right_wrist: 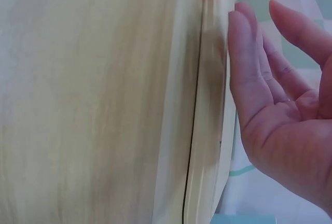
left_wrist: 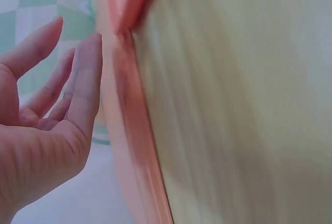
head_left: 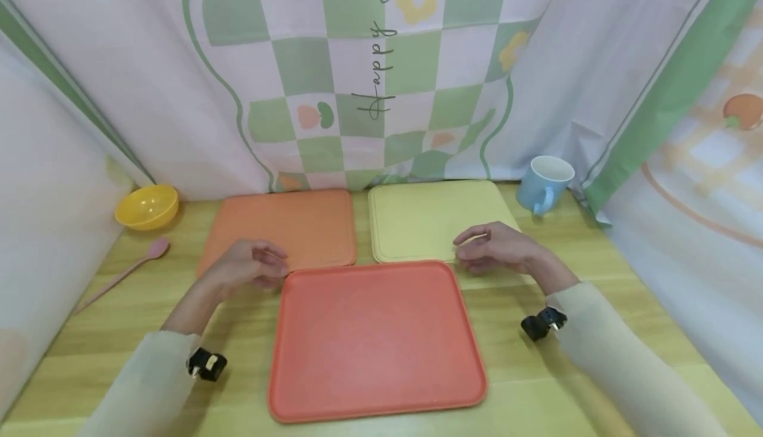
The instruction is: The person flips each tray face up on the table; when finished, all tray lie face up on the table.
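A left hand (head_left: 247, 265) and a right hand (head_left: 497, 248) hover, empty, by a red rectangular raised-rim tray (head_left: 375, 344).
Both grips are loose, fingers softly bent: the left over a flat orange rectangular tray (head_left: 292, 225), the right over a pale yellow rectangular tray (head_left: 432, 218). The red one lies before them, midway between the left and right edges of the wood-grained surface (head_left: 518, 371); a round yellow bowl (head_left: 147, 208) occupies its far-left corner, a light-blue handled mug (head_left: 539, 185) its far-right.

This looks like a home, judging by the mug (head_left: 532, 189) out past the right hand (head_left: 497, 249), bowl (head_left: 147, 221) past the left hand (head_left: 246, 265) and patterned curtain (head_left: 298, 59) beyond both.
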{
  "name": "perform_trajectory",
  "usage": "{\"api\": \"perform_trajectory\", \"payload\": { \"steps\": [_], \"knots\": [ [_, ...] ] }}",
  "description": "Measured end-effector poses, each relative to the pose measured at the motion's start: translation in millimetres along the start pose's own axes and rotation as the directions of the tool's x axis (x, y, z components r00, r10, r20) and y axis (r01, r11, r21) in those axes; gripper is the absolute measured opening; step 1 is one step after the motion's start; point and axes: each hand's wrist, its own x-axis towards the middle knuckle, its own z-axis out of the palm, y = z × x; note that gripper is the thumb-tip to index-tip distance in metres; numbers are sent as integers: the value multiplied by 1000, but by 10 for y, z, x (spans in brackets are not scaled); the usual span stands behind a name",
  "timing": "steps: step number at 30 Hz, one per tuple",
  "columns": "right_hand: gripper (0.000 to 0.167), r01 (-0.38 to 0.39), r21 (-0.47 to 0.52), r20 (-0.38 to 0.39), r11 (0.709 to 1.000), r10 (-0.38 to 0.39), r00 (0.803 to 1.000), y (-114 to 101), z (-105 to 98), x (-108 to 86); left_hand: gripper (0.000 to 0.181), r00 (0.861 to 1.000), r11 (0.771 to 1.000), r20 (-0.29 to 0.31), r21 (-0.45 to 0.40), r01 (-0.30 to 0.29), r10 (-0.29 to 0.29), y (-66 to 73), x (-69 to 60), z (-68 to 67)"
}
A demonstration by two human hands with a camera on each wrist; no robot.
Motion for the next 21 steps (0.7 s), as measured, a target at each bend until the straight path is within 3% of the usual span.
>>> {"api": "perform_trajectory", "payload": {
  "steps": [17, 21],
  "knots": [
    [58, 107, -53, -144, 993, -114, 983, -111, -253, -28, 49, 996, 995, -25, -57, -85, 84, 345, 387, 482],
    [58, 108, -49, -159, 993, -115, 981, -112, -329, -45, 49, 995, 996, -42, 3, -88, 88, 389, 468, 592]
  ]
}}
